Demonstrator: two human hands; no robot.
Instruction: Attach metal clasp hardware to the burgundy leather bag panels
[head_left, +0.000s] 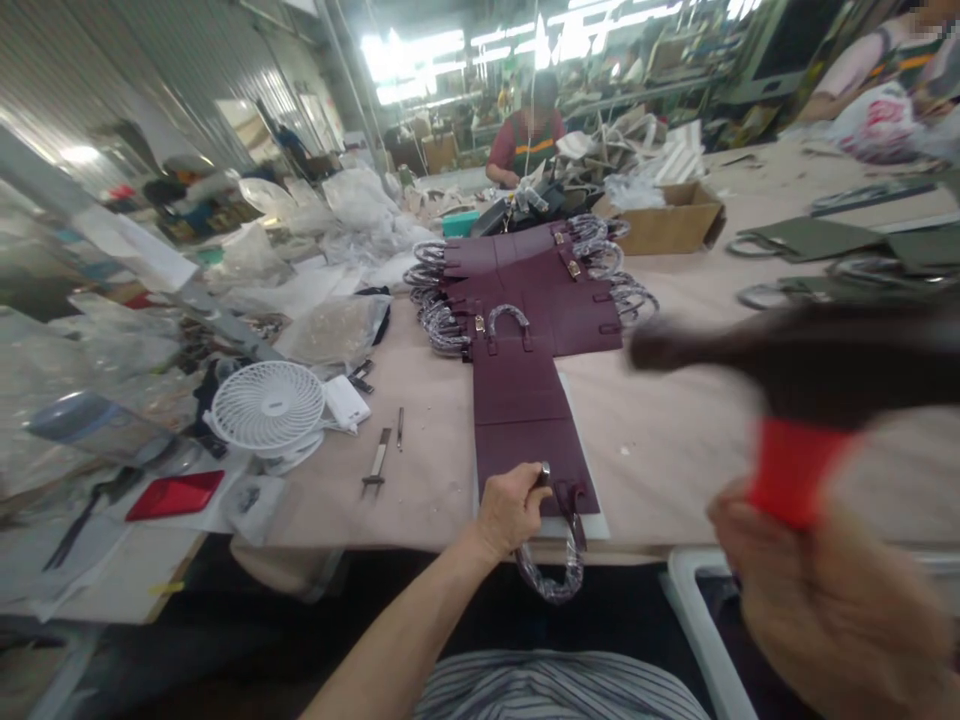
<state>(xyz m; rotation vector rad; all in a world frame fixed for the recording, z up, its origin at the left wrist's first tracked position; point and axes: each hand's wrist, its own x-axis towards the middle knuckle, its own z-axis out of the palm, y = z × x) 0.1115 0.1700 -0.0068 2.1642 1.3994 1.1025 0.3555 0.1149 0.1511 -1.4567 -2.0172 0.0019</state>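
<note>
A maroon leather bag panel [525, 420] lies flat on the table, its near end at the front edge. Its plastic-wrapped handle [551, 575] hangs over that edge. My left hand [510, 510] is closed on a small metal tool [544, 470] held upright against the panel beside the handle tab. My right hand [825, 610] is close to the camera and blurred, gripping the red handle of a hammer [791, 470]. The hammer's dark head is raised to the right of the panel. A stack of similar maroon panels [540, 290] with wrapped handles lies farther back.
A white desk fan [268, 408], a white pack [345, 400], a red tray [174, 495] and small metal tools [379, 460] lie at the left. A cardboard box [671, 225] and green panels [817, 240] sit behind. A person in red [529, 130] works at the far end, another person [885, 70] at the top right.
</note>
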